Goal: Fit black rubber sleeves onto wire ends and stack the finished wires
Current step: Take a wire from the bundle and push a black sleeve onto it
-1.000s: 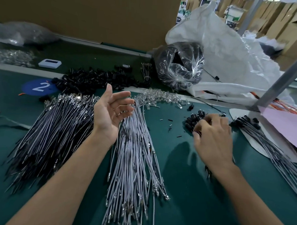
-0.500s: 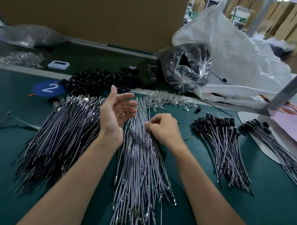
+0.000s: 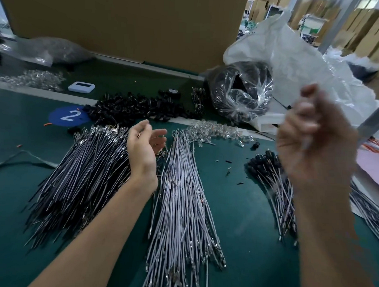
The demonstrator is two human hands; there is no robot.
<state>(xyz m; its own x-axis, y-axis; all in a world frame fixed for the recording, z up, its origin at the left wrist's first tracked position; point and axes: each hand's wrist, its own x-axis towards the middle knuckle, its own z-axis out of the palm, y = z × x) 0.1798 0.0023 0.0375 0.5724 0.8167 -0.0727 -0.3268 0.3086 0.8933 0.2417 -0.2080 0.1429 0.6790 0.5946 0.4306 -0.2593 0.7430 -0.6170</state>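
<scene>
- Because motion smears it, the right hand (image 3: 313, 134), raised near the table's (image 3: 246, 220) right edge, may grip a wire; I cannot tell.
- Bare wires (image 3: 182, 207) fan mid-table; sleeved wires (image 3: 273, 182) lie partly behind that arm.
- The left hand (image 3: 144, 141) hovers palm up, fingers loosely curled.
- A blue disc (image 3: 69, 115) reads "2".
</scene>
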